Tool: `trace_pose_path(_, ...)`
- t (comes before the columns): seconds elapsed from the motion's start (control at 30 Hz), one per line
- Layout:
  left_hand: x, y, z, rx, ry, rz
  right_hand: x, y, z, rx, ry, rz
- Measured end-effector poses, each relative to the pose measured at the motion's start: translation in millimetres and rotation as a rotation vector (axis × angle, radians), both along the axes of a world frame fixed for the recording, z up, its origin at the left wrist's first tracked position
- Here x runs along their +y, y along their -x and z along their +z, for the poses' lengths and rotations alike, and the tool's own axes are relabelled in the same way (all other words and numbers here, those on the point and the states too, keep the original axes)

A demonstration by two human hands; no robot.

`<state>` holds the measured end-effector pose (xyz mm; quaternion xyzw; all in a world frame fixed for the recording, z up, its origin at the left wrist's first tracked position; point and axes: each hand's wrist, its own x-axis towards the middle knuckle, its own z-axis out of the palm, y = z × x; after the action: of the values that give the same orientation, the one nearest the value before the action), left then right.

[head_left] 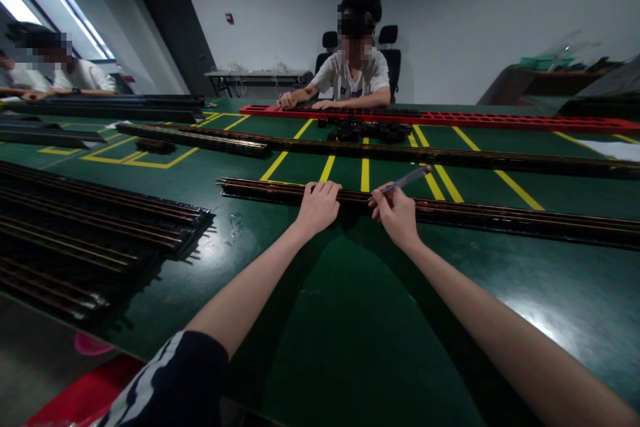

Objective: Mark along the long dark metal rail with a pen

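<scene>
A long dark rail with copper-coloured strips [500, 215] lies across the green table [350, 320] in front of me. My left hand [318, 204] rests on top of the rail, its fingers curled over the far edge. My right hand [396, 212] sits a little to the right, against the same rail, pinched round a thin clear pen-like tool [410, 178] that points up and to the right.
A stack of similar rails [85, 227] lies at the left. More long rails [450, 157] and a red rail [450, 119] cross the table farther back, with small black parts [367, 130]. A person sits opposite, hands on the red rail; another person sits far left.
</scene>
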<state>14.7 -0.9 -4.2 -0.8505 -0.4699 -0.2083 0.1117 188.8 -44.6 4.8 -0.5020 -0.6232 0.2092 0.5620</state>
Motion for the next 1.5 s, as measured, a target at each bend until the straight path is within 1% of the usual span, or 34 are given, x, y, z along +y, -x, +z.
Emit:
trace_pose_path(0.2, -0.8, 1.7, 2.2, -0.020, 0.021, -0.011, 0.2, -0.6, -0.9, 0.002, -0.020, -0.074)
trace_pose_path(0.27, -1.2, 1.8, 2.8, -0.021, 0.028, -0.012, 0.4, -1.0, -1.0, 0.002, -0.022, -0.076)
trace_pose_path(0.5, -1.8, 2.1, 2.5, -0.015, 0.009, -0.021, 2.3, -7.0, -1.0, -0.019, 0.003, 0.022)
trace_pose_path(0.67, -1.9, 1.8, 2.2, 0.002, 0.006, -0.025, 4.3, -9.5, -3.6, -0.019, 0.008, 0.040)
trace_pose_path(0.9, -2.1, 1.8, 2.3, 0.008, 0.023, -0.012, 2.1, -6.6, -2.4, -0.018, -0.020, -0.005)
trace_pose_path(1.17, -2.6, 3.0, 2.8, -0.012, 0.031, -0.030, 0.2, -7.1, -1.8, -0.005, -0.058, -0.114)
trace_pose_path(1.37, -2.6, 2.7, 3.6, -0.008, 0.043, -0.031, 2.1, -8.6, -4.1, -0.013, -0.051, -0.047)
trace_pose_path(1.5, -2.3, 1.9, 2.9, 0.008, 0.030, -0.029, 2.6, -9.5, -4.8, 0.001, -0.054, -0.047)
